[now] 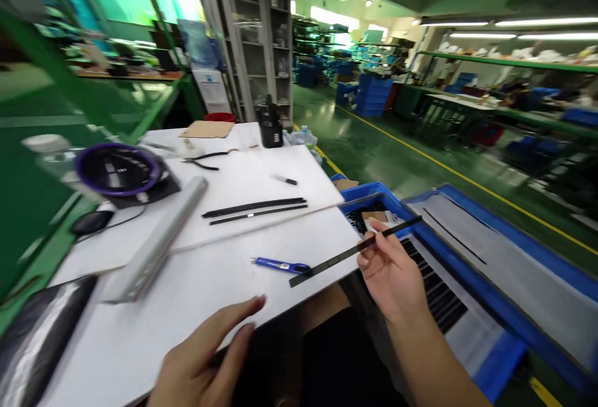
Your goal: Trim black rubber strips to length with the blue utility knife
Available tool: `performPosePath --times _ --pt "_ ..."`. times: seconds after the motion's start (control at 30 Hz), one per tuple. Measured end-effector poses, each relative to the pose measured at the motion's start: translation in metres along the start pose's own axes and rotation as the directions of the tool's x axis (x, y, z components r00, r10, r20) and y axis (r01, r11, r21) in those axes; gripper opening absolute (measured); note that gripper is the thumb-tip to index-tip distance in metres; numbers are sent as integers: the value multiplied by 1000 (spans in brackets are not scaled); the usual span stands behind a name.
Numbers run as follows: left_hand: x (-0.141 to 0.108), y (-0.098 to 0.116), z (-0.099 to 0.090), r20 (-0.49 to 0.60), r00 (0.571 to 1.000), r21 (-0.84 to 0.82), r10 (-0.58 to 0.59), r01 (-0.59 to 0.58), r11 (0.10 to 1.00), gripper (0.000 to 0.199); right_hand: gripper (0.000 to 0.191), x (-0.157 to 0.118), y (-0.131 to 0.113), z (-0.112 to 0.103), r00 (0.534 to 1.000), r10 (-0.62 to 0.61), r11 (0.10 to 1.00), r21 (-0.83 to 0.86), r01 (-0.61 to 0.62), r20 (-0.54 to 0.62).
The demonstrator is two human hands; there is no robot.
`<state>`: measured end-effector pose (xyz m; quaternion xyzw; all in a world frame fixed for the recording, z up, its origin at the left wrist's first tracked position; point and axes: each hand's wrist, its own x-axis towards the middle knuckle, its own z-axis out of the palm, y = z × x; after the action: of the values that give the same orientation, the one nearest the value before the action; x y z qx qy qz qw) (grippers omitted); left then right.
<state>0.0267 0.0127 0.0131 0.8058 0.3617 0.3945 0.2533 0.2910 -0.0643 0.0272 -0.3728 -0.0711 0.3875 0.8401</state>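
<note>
My right hand [392,273] pinches a long thin black strip [343,256] between thumb and fingers, just off the table's right edge. The strip slants, its lower left end over the white tabletop near a blue utility knife [280,265]. My left hand [210,348] is at the table's front edge, thumb and index finger apart, with nothing seen between them; its other fingers are hidden. Farther back on the table, several similar black strips [255,207] lie side by side. Beyond them is a black-capped marker [284,179].
On the table are a long grey metal bar [159,245], pliers [205,161], a purple-rimmed round device [119,170], a black mouse [92,222] and a black holder [270,126]. At right stand blue trays [509,326], one holding rows of dark strips [436,288], another with a few strips on white lining.
</note>
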Motion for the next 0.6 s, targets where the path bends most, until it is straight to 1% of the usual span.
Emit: performPosePath --times 0.03,0.07,0.13,0.27,0.33,0.47,0.53,0.6 --pt "2 8 1 7 1000 -11 -28 28 1000 19 31 -2 3 3 999 31 1000 -2 -31 -7" --pt "4 16 2 -9 998 -29 -59 59 998 16 33 -3 6 4 999 50 999 -8 -51 -15" --pt "10 30 4 -39 996 -79 -83 80 994 12 35 -6 10 4 997 68 997 -22 -68 -24" --pt "15 46 7 -57 995 -128 -79 71 989 12 37 -9 13 6 996 89 996 -28 -90 -33" --pt "15 48 7 -75 995 -124 -64 55 991 10 37 -11 14 9 995 95 995 -24 -96 -40" --pt "13 46 8 -151 987 -83 -58 46 995 6 37 -15 16 14 995 98 995 -20 -98 -32" --pt "13 43 9 -177 980 -74 -92 80 994 4 35 -16 17 14 995 99 995 -26 -100 -33" --pt "13 41 11 -175 971 -81 -165 153 985 6 34 -18 17 15 994 101 994 -30 -102 -35"
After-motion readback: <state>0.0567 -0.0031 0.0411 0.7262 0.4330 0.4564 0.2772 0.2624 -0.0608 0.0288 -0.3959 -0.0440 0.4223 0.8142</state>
